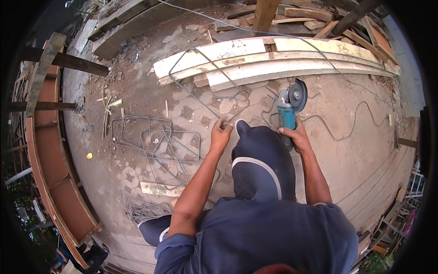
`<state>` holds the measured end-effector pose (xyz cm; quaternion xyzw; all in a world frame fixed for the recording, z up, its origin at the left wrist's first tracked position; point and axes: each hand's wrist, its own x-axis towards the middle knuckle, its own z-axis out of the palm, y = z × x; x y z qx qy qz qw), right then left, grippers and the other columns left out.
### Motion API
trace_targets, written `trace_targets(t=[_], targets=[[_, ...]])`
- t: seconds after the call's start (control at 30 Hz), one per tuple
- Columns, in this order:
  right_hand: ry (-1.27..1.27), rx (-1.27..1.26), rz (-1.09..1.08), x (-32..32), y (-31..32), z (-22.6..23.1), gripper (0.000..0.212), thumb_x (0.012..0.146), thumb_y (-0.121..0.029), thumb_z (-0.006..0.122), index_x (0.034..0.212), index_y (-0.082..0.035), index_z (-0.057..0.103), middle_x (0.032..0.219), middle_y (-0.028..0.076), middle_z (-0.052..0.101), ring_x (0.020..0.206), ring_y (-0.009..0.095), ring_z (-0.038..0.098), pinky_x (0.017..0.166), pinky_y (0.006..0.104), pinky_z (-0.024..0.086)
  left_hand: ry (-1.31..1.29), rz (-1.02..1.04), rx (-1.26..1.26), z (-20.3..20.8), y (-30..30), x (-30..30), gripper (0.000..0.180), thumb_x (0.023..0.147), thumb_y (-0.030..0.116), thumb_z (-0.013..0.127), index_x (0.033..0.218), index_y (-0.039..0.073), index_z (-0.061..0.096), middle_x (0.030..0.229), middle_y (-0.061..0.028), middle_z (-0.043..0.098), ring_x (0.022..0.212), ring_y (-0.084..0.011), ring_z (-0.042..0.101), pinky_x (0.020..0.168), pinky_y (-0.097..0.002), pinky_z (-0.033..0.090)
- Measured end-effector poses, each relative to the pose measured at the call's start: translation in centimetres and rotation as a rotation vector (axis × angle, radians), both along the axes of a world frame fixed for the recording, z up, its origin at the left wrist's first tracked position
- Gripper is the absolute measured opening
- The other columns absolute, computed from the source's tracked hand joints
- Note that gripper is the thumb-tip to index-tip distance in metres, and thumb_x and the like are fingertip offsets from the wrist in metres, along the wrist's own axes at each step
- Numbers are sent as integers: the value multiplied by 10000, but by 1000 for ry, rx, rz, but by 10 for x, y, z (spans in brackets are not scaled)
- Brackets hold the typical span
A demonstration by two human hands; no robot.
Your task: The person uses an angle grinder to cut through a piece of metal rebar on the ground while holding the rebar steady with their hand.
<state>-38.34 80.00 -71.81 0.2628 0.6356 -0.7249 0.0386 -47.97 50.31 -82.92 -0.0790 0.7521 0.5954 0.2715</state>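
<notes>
My left hand [221,136] pinches the near corner of a bent steel rod frame [195,97], whose far end reaches over the pale boards. In my right hand [299,137] is a teal angle grinder [286,118], gripped by its body. The grinder's dark disc [296,95] and guard point away from me, apart from the rod frame. I cannot tell whether the disc is spinning. Between my hands is my knee in dark trousers [262,150]. Left of my left hand, several bent rod frames [155,137] lie overlapping on the ground.
Long pale boards [255,75] lie stacked across the far side, with loose scrap wood [308,14] behind. A cable [340,138] snakes over the ground at right. At left stands a long wooden form [52,160]. More bent rods [143,208] are heaped near my left leg.
</notes>
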Motion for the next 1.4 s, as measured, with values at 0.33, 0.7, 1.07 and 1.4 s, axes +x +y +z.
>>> trace_targets(t=[0.33, 0.7, 1.07, 1.4], targets=[[190, 420, -102, -111, -71, 10, 819, 742, -363, 922, 1265, 112, 507, 1076, 209, 664, 972, 267, 681, 869, 395, 554, -400, -118, 819, 127, 76, 11, 767, 912, 188, 779, 1553, 97, 368, 1223, -93, 633, 1070, -173, 642, 903, -355, 557], [60, -66, -79, -120, -97, 45, 661, 851, -155, 831, 1350, 65, 458, 1057, 155, 653, 993, 198, 661, 840, 335, 572, 71, -198, 377, 91, 53, -6, 711, 853, 180, 823, 1451, 39, 465, 1279, -113, 607, 1095, -172, 610, 906, -353, 553], [109, -596, 166, -105, -57, -3, 670, 1083, -581, 375, 1392, -8, 530, 1171, 135, 680, 1046, 251, 690, 944, 414, 565, -212, -283, 495, 122, 66, 7, 638, 900, 171, 770, 1442, 10, 475, 1288, -117, 606, 1144, -185, 590, 933, -346, 535], [43, -263, 64, -99, -48, -16, 763, 1026, -697, 399, 1254, 0, 610, 990, 142, 713, 889, 234, 721, 781, 355, 596, -214, -337, 516, 83, 87, 5, 549, 938, 191, 722, 1413, 7, 517, 1325, -146, 606, 1187, -214, 585, 977, -358, 507]])
